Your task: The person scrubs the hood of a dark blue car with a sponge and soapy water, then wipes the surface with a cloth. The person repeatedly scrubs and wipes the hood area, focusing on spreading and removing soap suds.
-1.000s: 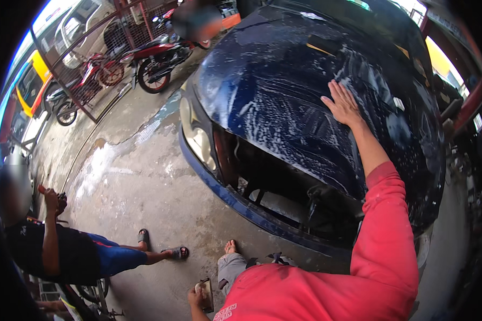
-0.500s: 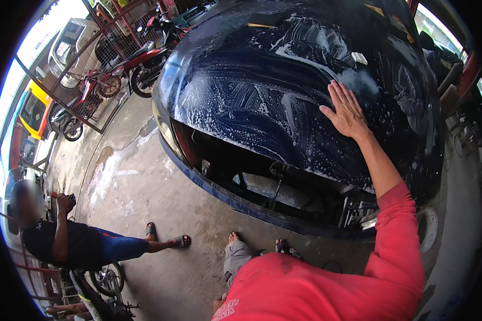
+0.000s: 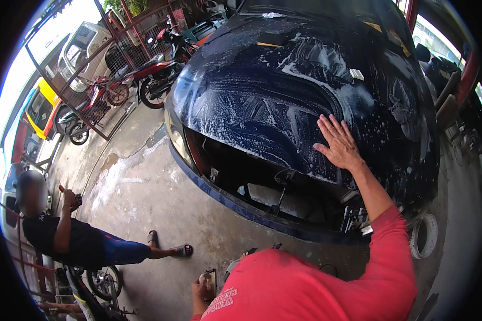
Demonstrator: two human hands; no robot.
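My right hand (image 3: 339,145) lies flat with fingers spread on the dark blue car hood (image 3: 241,125), near its front edge. White suds and wet streaks cover much of the hood. At the lower edge, beside my red shirt, my left hand (image 3: 200,290) is closed around a small pale thing with a dark rim (image 3: 211,279); its kind I cannot make out. Below the hood's edge the car's front gapes without a grille, and a dark blue bumper strip (image 3: 241,215) curves beneath the opening.
On the left, a person in a dark shirt (image 3: 43,241) stands holding a small object. Red motorcycles (image 3: 160,80) are parked by a mesh fence beyond the concrete floor (image 3: 144,198). A white round rim (image 3: 424,236) lies by the car's right side.
My right hand has slid toward the hood's front edge, its fingers still spread. My left hand has come further into view with the pale thing in it. The whole view has shifted slightly.
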